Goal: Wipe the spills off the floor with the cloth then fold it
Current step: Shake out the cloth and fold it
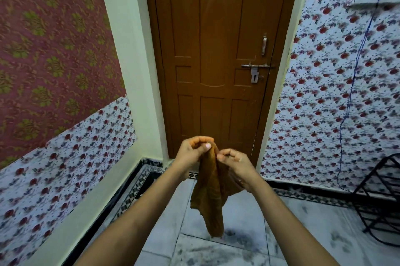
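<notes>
A brown cloth (211, 196) hangs in the air in front of me, bunched at the top and drooping to a point above the floor. My left hand (192, 151) pinches its upper edge between thumb and fingers. Just to the right, my right hand (236, 165) grips the same top edge, with more cloth draped over its palm. Both hands are held close together at chest height. Below, the light tiled floor (242, 218) shows dark smudges (240, 237) under the cloth's tip.
A shut brown door (216, 49) with a bolt stands straight ahead. Flower-patterned walls close in on both sides. A black wire rack (381, 200) stands on the floor at the right, and a blue cord (355, 75) hangs down that wall.
</notes>
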`<state>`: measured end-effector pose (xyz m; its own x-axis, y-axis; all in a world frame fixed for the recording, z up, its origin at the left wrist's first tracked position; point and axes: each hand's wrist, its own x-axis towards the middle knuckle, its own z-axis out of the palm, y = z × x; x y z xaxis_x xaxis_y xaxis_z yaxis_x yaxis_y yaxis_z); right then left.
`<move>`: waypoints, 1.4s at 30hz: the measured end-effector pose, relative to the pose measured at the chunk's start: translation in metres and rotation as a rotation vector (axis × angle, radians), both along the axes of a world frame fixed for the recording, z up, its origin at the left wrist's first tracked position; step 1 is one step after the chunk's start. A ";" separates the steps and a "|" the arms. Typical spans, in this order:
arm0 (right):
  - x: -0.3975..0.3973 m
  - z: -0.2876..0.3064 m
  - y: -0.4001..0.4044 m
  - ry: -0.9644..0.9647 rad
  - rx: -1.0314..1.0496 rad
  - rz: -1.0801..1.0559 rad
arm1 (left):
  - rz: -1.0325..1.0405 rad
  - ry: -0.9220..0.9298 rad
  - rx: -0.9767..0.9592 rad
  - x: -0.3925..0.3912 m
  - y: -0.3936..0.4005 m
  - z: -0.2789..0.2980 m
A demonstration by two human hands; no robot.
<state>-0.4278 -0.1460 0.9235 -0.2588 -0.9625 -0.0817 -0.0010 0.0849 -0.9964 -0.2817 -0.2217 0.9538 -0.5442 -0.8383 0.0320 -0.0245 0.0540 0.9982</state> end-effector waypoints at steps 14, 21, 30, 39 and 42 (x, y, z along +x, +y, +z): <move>-0.035 0.000 0.015 1.059 -0.315 -0.351 | 0.233 0.140 -0.076 0.029 -0.045 0.061; -0.060 0.013 0.019 1.319 -0.294 -0.379 | 0.254 0.149 -0.119 0.042 -0.058 0.063; -0.057 0.011 0.022 0.845 -0.267 -0.319 | 0.258 0.130 -0.142 0.056 -0.065 0.062; -0.054 0.027 0.020 0.028 -0.244 -0.280 | 0.237 0.144 -0.133 0.068 -0.065 0.060; -0.053 0.032 0.019 -0.144 -0.200 -0.290 | 0.242 0.083 -0.140 0.073 -0.066 0.060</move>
<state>-0.4808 -0.1270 0.9558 -0.5220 -0.8518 0.0445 0.1361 -0.1346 -0.9815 -0.2092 -0.2875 1.0137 -0.3201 -0.9277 0.1924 0.0277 0.1939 0.9806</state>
